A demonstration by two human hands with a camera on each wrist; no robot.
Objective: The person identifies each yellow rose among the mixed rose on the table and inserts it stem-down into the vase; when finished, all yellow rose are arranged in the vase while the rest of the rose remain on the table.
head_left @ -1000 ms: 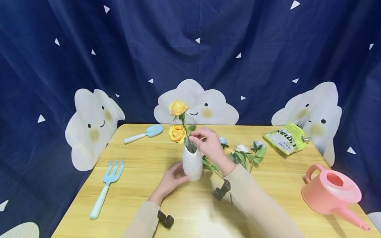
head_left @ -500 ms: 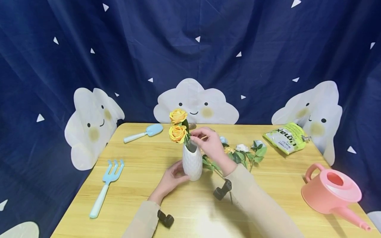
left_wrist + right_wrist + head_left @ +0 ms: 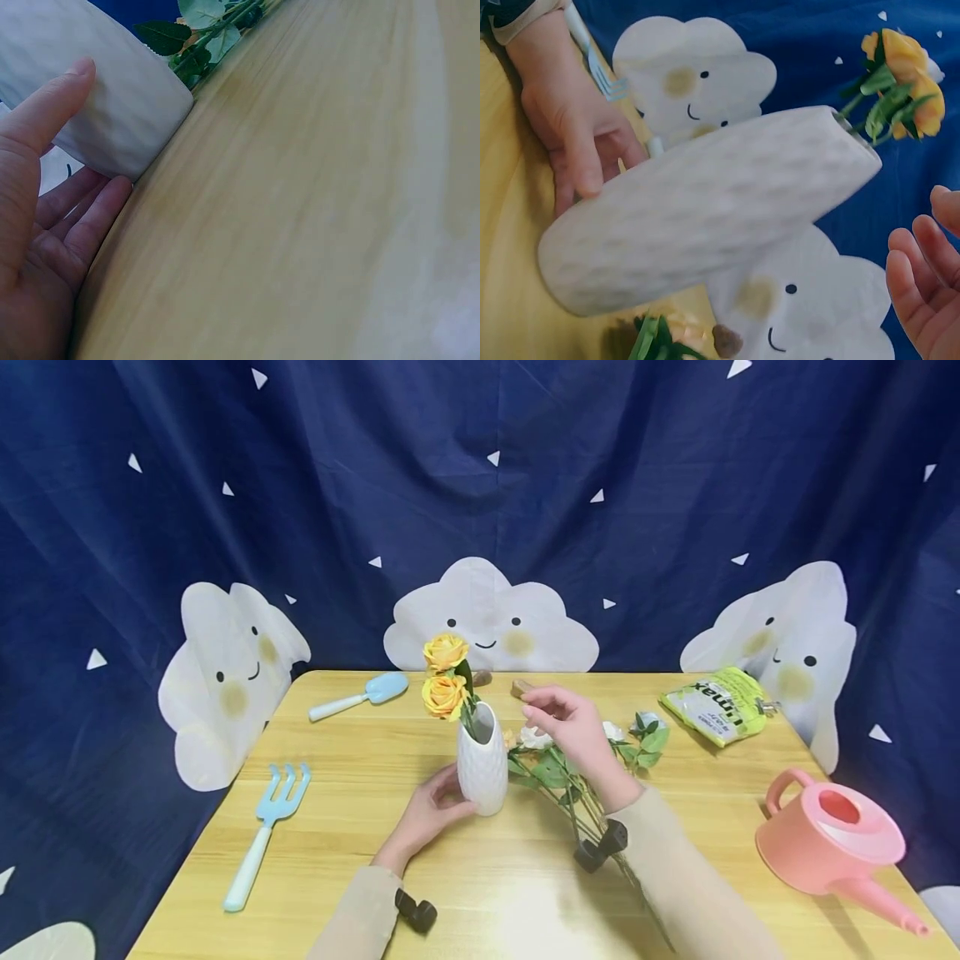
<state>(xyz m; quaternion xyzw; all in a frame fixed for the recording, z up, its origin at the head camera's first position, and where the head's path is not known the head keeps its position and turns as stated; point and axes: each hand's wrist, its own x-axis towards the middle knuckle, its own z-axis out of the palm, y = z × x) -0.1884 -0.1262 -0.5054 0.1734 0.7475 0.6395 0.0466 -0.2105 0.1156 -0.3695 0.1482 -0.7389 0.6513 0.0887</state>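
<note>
A white textured vase (image 3: pixel 482 772) stands upright on the wooden table, holding two yellow roses (image 3: pixel 444 697) that lean out to the left. My left hand (image 3: pixel 429 814) grips it low down. In the left wrist view the thumb (image 3: pixel 64 101) lies across the near side of the vase, with other fingers (image 3: pixel 97 217) around by its base. To the right of the vase's mouth, my right hand (image 3: pixel 576 732) is raised with loosely bent fingers and nothing between them. Beneath it lie more artificial roses with green leaves (image 3: pixel 551 772), partly covered by the right hand and forearm.
A blue trowel (image 3: pixel 386 687) and a blue hand fork (image 3: pixel 276 807) lie on the left. At the back right is a green bag (image 3: pixel 716 706), with a pink watering can (image 3: pixel 810 852) in front of it. Two small brown lumps (image 3: pixel 482 678) sit near the back edge.
The upper yellow rose sank toward the vase between the first two frames. My right hand has since let go of the stems and moved right; my left hand stays on the vase.
</note>
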